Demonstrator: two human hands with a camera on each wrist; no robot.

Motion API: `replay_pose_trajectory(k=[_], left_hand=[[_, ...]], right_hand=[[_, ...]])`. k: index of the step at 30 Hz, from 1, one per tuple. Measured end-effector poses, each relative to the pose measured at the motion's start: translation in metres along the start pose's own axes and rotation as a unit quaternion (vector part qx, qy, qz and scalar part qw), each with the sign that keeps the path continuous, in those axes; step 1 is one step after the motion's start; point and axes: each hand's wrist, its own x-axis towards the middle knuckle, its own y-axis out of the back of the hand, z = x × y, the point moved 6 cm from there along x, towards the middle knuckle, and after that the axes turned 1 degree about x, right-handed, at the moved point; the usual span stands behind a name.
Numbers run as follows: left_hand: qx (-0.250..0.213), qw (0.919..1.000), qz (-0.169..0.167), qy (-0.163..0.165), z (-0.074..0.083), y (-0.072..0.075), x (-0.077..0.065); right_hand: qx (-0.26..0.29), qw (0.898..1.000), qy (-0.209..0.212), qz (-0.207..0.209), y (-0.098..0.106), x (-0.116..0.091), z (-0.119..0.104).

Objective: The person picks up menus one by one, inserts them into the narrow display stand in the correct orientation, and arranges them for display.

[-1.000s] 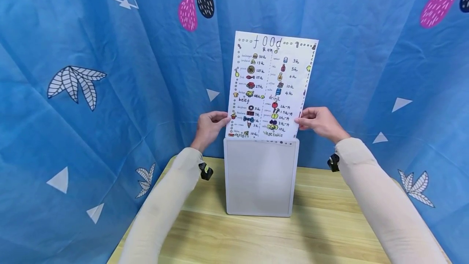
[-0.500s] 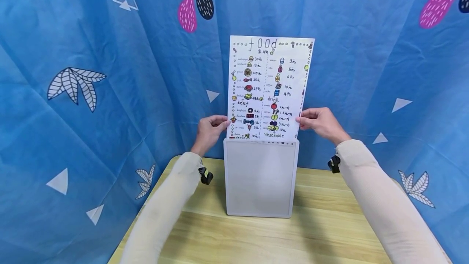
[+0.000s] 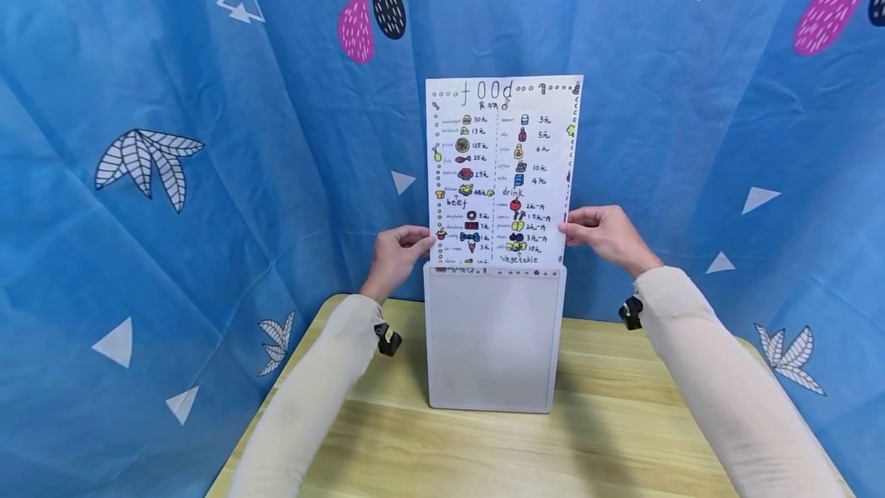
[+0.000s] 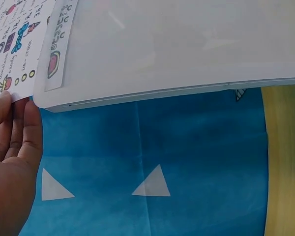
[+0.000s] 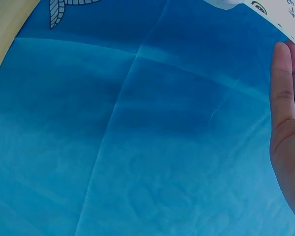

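Observation:
A hand-drawn paper menu [image 3: 494,175], headed "food", rises upright from the top of a white display frame [image 3: 492,344] standing on the table. Its bottom strip sits inside the frame, showing through the clear front in the left wrist view, where a watermelon drawing [image 4: 53,65] is visible. My left hand [image 3: 396,256] pinches the sheet's left edge between thumb and fingers, just above the frame's corner. On the opposite edge, my right hand [image 3: 608,235] pinches the paper at about the same height. Only part of the right hand [image 5: 287,108] shows in the right wrist view.
The frame stands on a light wooden table [image 3: 442,452]. A blue patterned curtain [image 3: 311,137] hangs close behind the table and along its sides. Small black cameras sit on both wrists, over white sleeves [image 3: 314,383].
The menu has slid slightly down into the frame and straightened from a rightward lean. My left hand has lowered a little with it; the right hand has barely moved.

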Motion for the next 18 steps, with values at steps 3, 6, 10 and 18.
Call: replay_pose_trajectory(k=[3, 6, 10, 18], left_hand=[[0.005, 1.0, -0.002, 0.001, -0.0014, 0.0005, -0.0017], [0.011, 0.9999, -0.002, -0.002, -0.0029, 0.0013, -0.0022], [0.017, 0.9998, -0.002, -0.009, -0.0043, 0.002, -0.0021], [0.014, 0.9998, 0.0, -0.014, -0.0043, 0.0013, -0.0015]], right_hand=[[0.004, 1.0, -0.001, 0.002, -0.0013, -0.0008, 0.0008], [0.006, 1.0, -0.005, 0.007, -0.0023, -0.0015, 0.002], [0.009, 1.0, -0.005, 0.013, -0.0031, -0.0018, 0.0032], [0.01, 1.0, 0.01, 0.015, -0.0029, 0.0009, 0.0043]])
